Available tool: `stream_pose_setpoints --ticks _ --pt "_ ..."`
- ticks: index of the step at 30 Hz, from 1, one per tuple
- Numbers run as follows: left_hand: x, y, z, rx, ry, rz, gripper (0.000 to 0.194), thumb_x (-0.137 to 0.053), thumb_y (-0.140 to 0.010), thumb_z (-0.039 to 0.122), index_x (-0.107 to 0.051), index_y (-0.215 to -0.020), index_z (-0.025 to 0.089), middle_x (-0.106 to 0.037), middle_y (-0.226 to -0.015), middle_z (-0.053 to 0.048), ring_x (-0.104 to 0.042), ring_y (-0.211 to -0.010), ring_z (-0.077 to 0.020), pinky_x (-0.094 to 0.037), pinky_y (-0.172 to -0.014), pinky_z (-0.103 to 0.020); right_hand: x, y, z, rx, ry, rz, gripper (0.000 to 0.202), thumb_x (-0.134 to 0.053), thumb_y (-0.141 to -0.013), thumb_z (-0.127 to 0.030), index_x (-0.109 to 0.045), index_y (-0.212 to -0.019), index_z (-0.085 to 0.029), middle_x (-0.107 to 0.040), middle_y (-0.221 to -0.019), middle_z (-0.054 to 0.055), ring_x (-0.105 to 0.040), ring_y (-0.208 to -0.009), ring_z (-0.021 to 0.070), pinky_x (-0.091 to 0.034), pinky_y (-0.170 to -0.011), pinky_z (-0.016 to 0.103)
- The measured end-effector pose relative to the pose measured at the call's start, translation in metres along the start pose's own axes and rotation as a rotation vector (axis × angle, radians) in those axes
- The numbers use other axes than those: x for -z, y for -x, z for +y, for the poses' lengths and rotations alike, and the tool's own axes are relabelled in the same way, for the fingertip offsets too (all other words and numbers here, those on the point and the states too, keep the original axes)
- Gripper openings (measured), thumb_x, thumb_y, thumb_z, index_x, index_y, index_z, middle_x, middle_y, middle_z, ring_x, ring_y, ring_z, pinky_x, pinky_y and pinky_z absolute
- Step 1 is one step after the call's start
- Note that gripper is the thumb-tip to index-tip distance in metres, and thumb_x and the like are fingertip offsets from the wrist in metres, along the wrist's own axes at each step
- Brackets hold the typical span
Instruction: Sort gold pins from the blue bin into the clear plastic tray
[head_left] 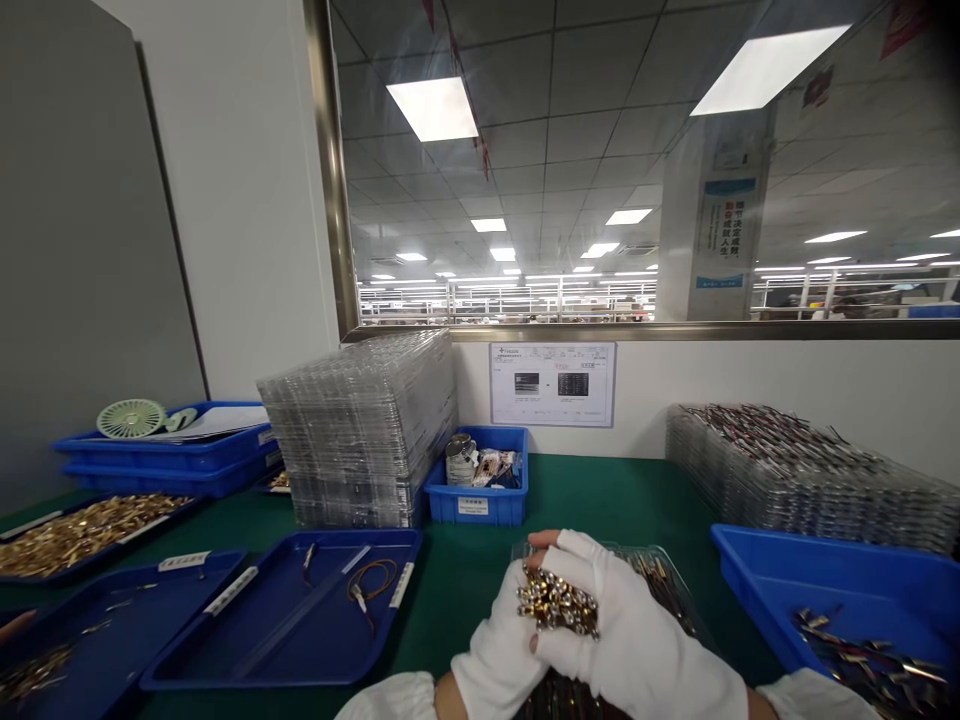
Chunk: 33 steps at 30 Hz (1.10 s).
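Observation:
My left hand (496, 632) and my right hand (637, 640), both in white gloves with bare fingertips, are cupped round a bundle of small metal-tipped parts (559, 602). Their shiny gold and silver round ends face up between my palms; the rest of the bundle is hidden by the gloves. Beneath and behind my hands lies a clear plastic tray (679, 572) with more thin, metal-tipped pieces in it. Dark and reddish strands show below my wrists, partly covered.
A blue tray (281, 640) with a looped wire lies left. Behind stand stacked clear trays (360, 440) and a small blue bin (476, 508). At right are a blue bin (832, 570) of parts and filled clear trays (810, 490). A person's fingertip (16, 626) shows far left.

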<state>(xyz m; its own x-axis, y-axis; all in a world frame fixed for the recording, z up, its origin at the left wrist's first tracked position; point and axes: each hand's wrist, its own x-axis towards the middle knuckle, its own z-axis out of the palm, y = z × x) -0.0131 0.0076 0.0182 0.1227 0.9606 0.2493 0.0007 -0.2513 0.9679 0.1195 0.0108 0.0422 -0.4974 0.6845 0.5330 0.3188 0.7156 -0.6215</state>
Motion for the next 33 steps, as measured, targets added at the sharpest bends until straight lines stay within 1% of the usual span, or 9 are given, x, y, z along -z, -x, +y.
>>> stream_pose_setpoints --ticks 3,7,12,16,19,23,27,31,33 --pt "-0.004 0.000 0.007 -0.011 0.036 0.016 0.026 -0.060 -0.060 0.034 -0.055 -0.078 0.016 -0.060 -0.083 -0.006 -0.052 -0.086 -0.0217 -0.034 -0.086 -0.036 0.001 0.000 0.002 -0.011 -0.060 -0.016 0.047 -0.061 -0.059 -0.023 -0.050 -0.105 -0.024 -0.041 -0.116 0.005 -0.043 -0.103 0.0209 -0.036 -0.087 0.033" --pt "-0.008 0.000 0.014 -0.050 0.122 0.042 0.022 -0.058 -0.062 0.034 -0.052 -0.070 0.015 -0.059 -0.074 -0.004 -0.054 -0.078 -0.0189 -0.038 -0.080 -0.033 0.002 0.001 0.006 0.008 -0.101 -0.062 0.045 -0.062 -0.059 -0.025 -0.052 -0.103 -0.025 -0.038 -0.119 0.004 -0.043 -0.102 0.0199 -0.038 -0.086 0.031" --pt "-0.010 0.002 0.012 -0.063 0.168 0.035 0.018 -0.056 -0.064 0.031 -0.051 -0.072 0.015 -0.058 -0.078 -0.004 -0.054 -0.076 -0.0163 -0.040 -0.075 -0.029 0.002 0.001 0.004 0.018 -0.062 -0.050 0.044 -0.062 -0.059 -0.024 -0.052 -0.102 -0.025 -0.039 -0.118 0.005 -0.043 -0.103 0.0201 -0.037 -0.087 0.033" --pt "-0.007 0.002 0.007 -0.017 0.135 0.091 0.015 -0.058 -0.062 0.024 -0.052 -0.073 0.016 -0.059 -0.080 -0.004 -0.053 -0.078 -0.0166 -0.039 -0.077 -0.029 0.000 0.001 0.004 -0.012 -0.026 -0.011 0.046 -0.061 -0.059 -0.022 -0.051 -0.104 -0.023 -0.040 -0.117 0.007 -0.041 -0.105 0.0213 -0.035 -0.089 0.035" --pt "-0.007 0.000 0.005 0.001 0.125 0.130 0.015 -0.059 -0.061 0.024 -0.054 -0.073 0.017 -0.060 -0.080 -0.004 -0.053 -0.080 -0.0184 -0.039 -0.079 -0.032 -0.001 0.001 0.005 -0.024 -0.012 -0.012 0.046 -0.060 -0.060 -0.023 -0.051 -0.105 -0.022 -0.041 -0.118 0.008 -0.042 -0.106 0.0225 -0.036 -0.089 0.036" --pt "-0.009 0.001 0.004 0.001 0.184 0.119 0.020 -0.061 -0.058 0.023 -0.058 -0.077 0.017 -0.061 -0.085 -0.005 -0.053 -0.086 -0.0212 -0.037 -0.084 -0.034 -0.002 0.002 0.006 -0.043 0.070 0.052 0.061 -0.061 -0.059 -0.028 -0.040 -0.117 -0.022 -0.041 -0.119 0.009 -0.038 -0.110 0.0255 -0.031 -0.092 0.042" --pt "-0.008 -0.001 -0.001 -0.070 0.272 0.077 0.024 -0.061 -0.059 0.023 -0.059 -0.082 0.016 -0.061 -0.089 -0.006 -0.053 -0.089 -0.0215 -0.035 -0.087 -0.035 -0.004 0.003 0.006 -0.038 0.149 0.055 0.075 -0.059 -0.061 -0.027 -0.023 -0.126 -0.021 -0.036 -0.123 0.010 -0.035 -0.112 0.0246 -0.031 -0.093 0.041" --pt "-0.010 -0.006 -0.004 -0.129 0.313 0.015 0.033 -0.068 -0.050 0.022 -0.061 -0.081 0.014 -0.061 -0.089 -0.007 -0.051 -0.092 -0.0247 -0.035 -0.087 -0.037 -0.006 0.005 0.008 0.041 0.296 0.084 0.082 -0.057 -0.063 -0.033 -0.010 -0.129 -0.020 -0.032 -0.126 0.010 -0.033 -0.113 0.0251 -0.033 -0.092 0.041" --pt "-0.012 -0.009 -0.002 -0.136 0.334 -0.013 0.031 -0.065 -0.054 0.027 -0.061 -0.081 0.014 -0.062 -0.087 -0.008 -0.051 -0.092 -0.0256 -0.036 -0.085 -0.038 -0.005 0.006 0.007 0.139 0.401 0.101 0.083 -0.056 -0.064 -0.036 -0.008 -0.129 -0.019 -0.031 -0.127 0.011 -0.033 -0.113 0.0266 -0.034 -0.090 0.041"
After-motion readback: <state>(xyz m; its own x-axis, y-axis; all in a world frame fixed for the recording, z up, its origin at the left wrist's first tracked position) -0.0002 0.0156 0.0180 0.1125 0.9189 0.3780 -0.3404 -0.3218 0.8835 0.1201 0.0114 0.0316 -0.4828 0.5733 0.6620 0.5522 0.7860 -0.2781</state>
